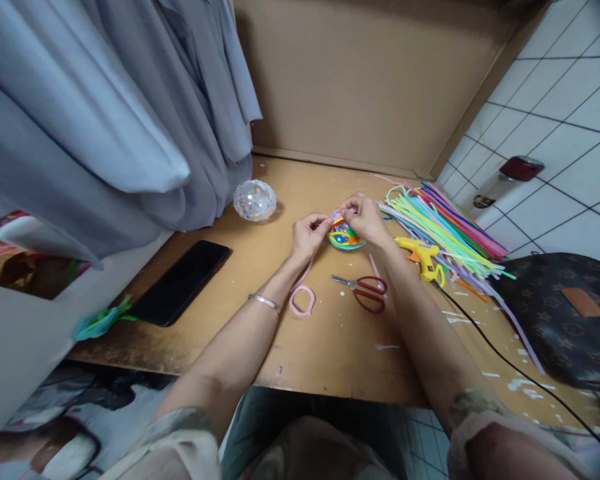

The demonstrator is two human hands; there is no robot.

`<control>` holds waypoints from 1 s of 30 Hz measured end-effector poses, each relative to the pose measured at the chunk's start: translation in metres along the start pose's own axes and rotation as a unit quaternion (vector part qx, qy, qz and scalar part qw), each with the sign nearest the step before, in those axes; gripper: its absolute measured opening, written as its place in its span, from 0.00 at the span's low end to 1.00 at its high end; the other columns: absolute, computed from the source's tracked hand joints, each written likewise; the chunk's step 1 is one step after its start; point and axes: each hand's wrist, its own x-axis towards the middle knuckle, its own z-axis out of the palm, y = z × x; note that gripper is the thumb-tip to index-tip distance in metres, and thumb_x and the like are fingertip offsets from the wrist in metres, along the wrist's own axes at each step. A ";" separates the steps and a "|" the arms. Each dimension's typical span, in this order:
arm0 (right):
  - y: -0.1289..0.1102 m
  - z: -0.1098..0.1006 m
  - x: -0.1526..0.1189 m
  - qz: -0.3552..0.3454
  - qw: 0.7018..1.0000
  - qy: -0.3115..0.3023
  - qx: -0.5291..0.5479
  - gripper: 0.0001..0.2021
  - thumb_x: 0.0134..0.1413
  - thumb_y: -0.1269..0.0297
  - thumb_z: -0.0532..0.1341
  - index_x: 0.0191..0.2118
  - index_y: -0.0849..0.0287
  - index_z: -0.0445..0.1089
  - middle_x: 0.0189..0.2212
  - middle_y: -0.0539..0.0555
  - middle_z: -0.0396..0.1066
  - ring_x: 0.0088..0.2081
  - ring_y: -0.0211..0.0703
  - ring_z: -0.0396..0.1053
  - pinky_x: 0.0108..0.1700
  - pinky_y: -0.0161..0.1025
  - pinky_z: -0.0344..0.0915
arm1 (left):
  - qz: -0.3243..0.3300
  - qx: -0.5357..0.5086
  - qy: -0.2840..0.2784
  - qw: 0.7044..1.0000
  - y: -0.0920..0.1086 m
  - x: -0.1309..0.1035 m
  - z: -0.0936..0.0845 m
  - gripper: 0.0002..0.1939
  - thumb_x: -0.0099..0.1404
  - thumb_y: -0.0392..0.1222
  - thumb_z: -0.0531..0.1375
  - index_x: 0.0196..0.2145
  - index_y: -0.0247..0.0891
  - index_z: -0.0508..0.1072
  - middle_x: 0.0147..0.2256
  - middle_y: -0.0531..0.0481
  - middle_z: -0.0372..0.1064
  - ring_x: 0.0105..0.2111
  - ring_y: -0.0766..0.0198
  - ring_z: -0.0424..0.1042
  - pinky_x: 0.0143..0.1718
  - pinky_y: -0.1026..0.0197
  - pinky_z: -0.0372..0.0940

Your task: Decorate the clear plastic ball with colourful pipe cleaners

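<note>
Over the middle of the table, my left hand (310, 236) pinches a light purple pipe cleaner at the upper edge of a round, multicoloured piece (347, 239). My right hand (363, 215) is closed on the same purple strip, just right of my left hand. The piece shows red, yellow, blue, orange and green parts, with a teal rim. A pink strip bent into a loop (302, 301) lies below my left hand. Between my forearms rest scissors with red handles (370, 293), their blades pointing left.
A clear ball (255, 200) stands at the back left, and a black phone (181, 283) lies at the left. To the right are a yellow glue gun (422, 256) with a black cord, a pile of coloured pipe cleaners (447, 230) and a dark patterned bag (560, 320).
</note>
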 end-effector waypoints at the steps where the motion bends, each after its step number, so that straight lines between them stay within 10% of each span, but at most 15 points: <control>1: 0.000 0.000 0.000 0.002 1.000 0.000 0.001 0.05 0.47 0.71 0.57 0.26 0.57 0.69 0.32 0.56 0.73 0.34 0.45 0.68 0.41 0.43 0.66 | 0.001 0.001 0.006 1.000 0.000 -0.001 0.001 0.10 0.56 0.46 0.65 0.28 0.35 0.77 0.25 0.51 0.73 0.25 0.67 0.68 0.29 0.64 0.63; 20: 0.010 0.003 0.004 0.019 0.996 -0.012 0.088 0.07 0.45 0.70 0.57 0.28 0.59 0.73 0.31 0.54 0.74 0.34 0.44 0.69 0.41 0.41 0.65 | -0.059 -0.005 0.064 0.996 0.010 -0.011 0.016 0.12 0.58 0.48 0.63 0.25 0.37 0.71 0.20 0.56 0.63 0.18 0.72 0.59 0.17 0.68 0.54; 30: -0.002 -0.004 0.000 -0.037 0.997 0.033 0.062 0.08 0.47 0.68 0.58 0.34 0.58 0.74 0.37 0.55 0.74 0.41 0.47 0.70 0.48 0.46 0.65 | -0.011 -0.020 0.095 0.995 0.021 -0.009 0.011 0.13 0.60 0.49 0.62 0.26 0.36 0.72 0.23 0.53 0.69 0.23 0.69 0.65 0.26 0.66 0.62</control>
